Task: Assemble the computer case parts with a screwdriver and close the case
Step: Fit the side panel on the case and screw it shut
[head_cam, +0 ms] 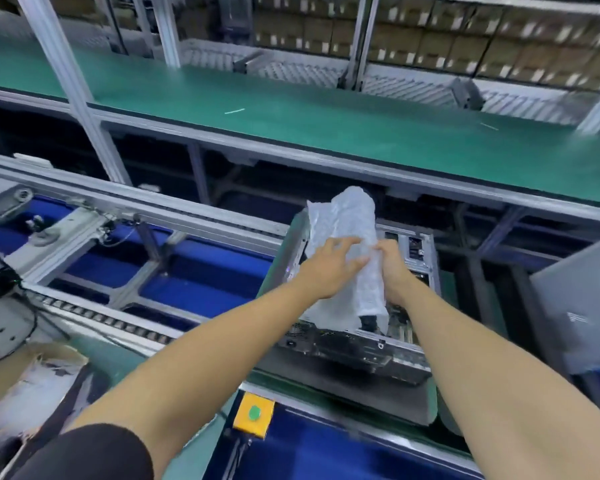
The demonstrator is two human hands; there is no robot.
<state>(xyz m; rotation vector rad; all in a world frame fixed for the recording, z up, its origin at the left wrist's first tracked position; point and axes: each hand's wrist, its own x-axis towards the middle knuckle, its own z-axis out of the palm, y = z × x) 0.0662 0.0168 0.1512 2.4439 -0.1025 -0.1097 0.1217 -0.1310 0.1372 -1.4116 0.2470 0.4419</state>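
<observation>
The computer case (354, 327) is lying open on a dark pallet (343, 382) on the conveyor line, a little right of centre, its innards facing up and its dark front panel toward the viewer. Over it, both hands are holding a white bubble-wrap bag (350, 251) that is standing up out of the case toward 12 o'clock. The left hand (329, 268) is reaching in from 7 o'clock with fingers partly spread, the fingertips touching the wrap. The right hand (392, 271), coming from 5 o'clock, is curling its fingers round the wrap's right edge and pinching it. A small dark part is showing at the bag's lower end; what it is cannot be told.

At 3 o'clock a grey side panel (579, 306) is leaning at the frame edge. At 6 o'clock a yellow box with a green button (254, 413) is sitting on the conveyor rail. At 12 o'clock a green-topped bench (291, 109) is running across, with stacked cartons (465, 39) behind it.
</observation>
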